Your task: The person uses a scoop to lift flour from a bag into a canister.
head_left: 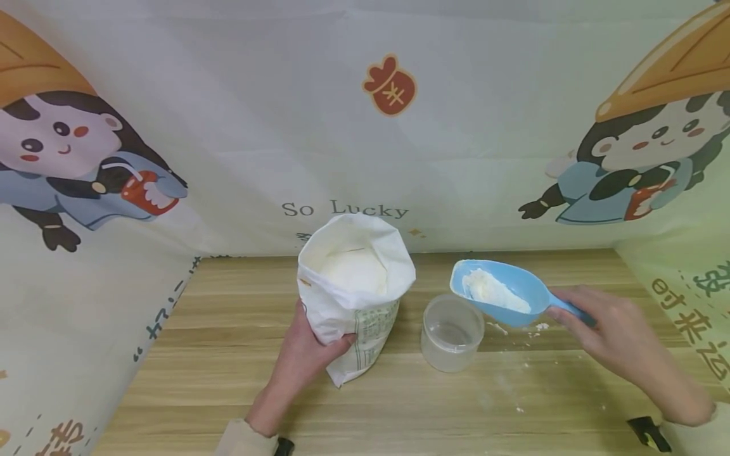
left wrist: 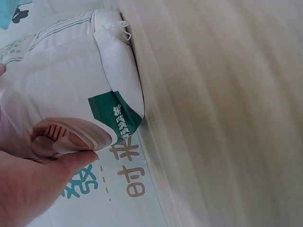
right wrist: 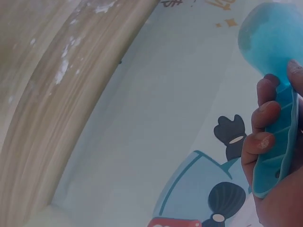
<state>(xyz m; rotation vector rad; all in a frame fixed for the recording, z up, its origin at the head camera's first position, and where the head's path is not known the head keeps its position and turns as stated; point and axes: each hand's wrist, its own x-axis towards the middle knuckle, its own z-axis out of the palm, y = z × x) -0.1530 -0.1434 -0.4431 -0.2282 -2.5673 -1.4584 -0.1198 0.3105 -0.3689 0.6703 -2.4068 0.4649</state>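
Note:
My left hand (head_left: 313, 348) grips the side of an open white bag (head_left: 376, 329) of white powder, which looks like flour. The bag leans slightly on the table, and powder (head_left: 355, 269) shows inside its mouth. In the left wrist view, the thumb (left wrist: 71, 163) presses the bag's printed side. My right hand (head_left: 604, 323) holds a blue scoop (head_left: 516, 288) by its handle, fingers curled round it in the right wrist view. White powder lies in the scoop's bowl. The scoop is above and right of a clear round container (head_left: 452, 335), its tip close over the rim.
Spilled white powder (head_left: 530, 332) dots the wooden table (head_left: 445, 411) right of the container. A printed cloth backdrop (head_left: 485, 126) rises behind the table and along both sides.

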